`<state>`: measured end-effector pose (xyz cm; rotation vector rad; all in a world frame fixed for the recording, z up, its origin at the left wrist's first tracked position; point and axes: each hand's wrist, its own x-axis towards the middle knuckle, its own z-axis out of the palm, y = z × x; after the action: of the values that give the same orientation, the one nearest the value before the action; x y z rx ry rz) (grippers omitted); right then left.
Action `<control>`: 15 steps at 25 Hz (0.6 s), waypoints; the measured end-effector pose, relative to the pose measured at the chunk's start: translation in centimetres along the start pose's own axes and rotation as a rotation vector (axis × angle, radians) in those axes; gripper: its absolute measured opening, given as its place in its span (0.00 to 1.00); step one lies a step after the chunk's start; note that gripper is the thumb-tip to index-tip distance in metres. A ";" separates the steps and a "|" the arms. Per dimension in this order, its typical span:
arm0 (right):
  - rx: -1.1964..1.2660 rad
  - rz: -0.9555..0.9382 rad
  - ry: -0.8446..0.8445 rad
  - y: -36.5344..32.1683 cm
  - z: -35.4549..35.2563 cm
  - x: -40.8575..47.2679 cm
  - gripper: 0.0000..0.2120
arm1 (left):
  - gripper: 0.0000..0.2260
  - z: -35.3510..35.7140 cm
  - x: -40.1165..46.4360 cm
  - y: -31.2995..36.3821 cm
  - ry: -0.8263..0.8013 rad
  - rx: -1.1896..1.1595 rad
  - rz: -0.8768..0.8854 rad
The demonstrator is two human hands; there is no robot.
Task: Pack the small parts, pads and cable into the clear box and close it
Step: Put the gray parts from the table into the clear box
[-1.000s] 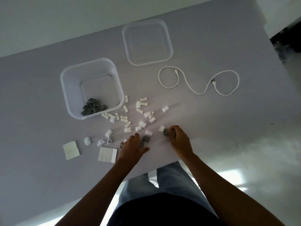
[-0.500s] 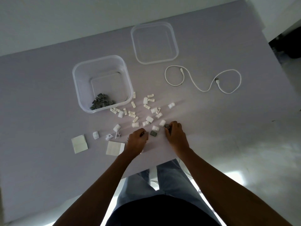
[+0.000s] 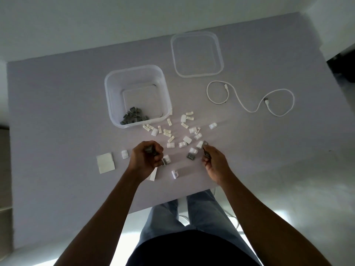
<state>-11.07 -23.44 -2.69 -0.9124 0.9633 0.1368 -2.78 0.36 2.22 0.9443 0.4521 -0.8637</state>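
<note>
Moved: left hand [image 3: 146, 160] now curls over grey parts [image 3: 150, 149] | right hand [image 3: 214, 162] pinches another grey piece | clear box [image 3: 115, 104] stands open beyond, well apart | tip: sweep up the loose grey piece [image 3: 191, 156], then drop all inside.

Your left hand [image 3: 147, 160] hid most of one white pad [image 3: 153, 174]; the grey pieces [image 3: 150, 149] it gripped were too small to identify.
</note>
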 end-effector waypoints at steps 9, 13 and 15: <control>0.331 0.194 -0.437 -1.8 2.7 -1.4 0.12 | 0.06 -1.7 0.6 -1.8 0.376 0.696 -0.015; 0.123 0.161 -0.395 -2.1 3.0 -1.1 0.17 | 0.15 -1.6 0.9 -3.8 0.501 1.307 0.045; 0.007 0.122 -0.372 -2.2 3.1 -1.1 0.18 | 0.20 -1.1 1.0 -4.7 0.490 1.426 0.065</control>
<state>-8.68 -22.32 0.19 -0.7861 0.6713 0.3926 -5.93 -0.55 -1.40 2.4975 0.1472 -0.8343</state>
